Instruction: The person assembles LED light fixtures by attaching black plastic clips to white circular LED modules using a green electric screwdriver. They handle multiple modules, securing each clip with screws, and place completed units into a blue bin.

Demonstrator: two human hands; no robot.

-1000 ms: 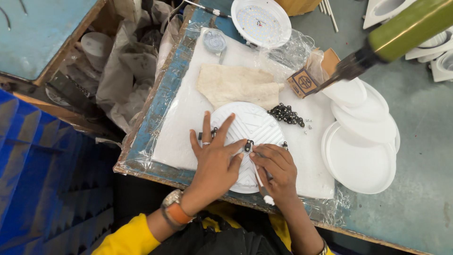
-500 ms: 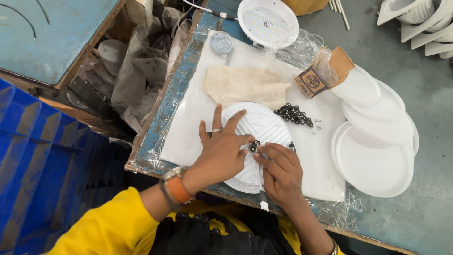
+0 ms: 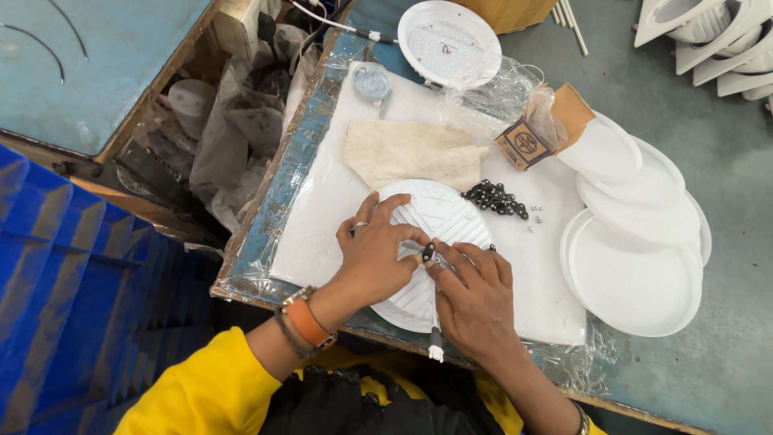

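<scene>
A white round ribbed lamp housing lies on a white foam pad near the table's front edge. My left hand rests flat on the housing, its thumb and forefinger pinching a small black clip at the middle. My right hand meets it from the right and grips a thin screwdriver, whose white end sticks out below the hand. The tool's tip is hidden at the clip.
A pile of small black parts and a beige cloth lie behind the housing. White round covers are stacked at right, by a small cardboard box. An LED disc sits at the back, blue crates at left.
Both hands stay on the housing, now drawn closer together at the black clip. A green object that crossed the top right a second ago is gone from view.
</scene>
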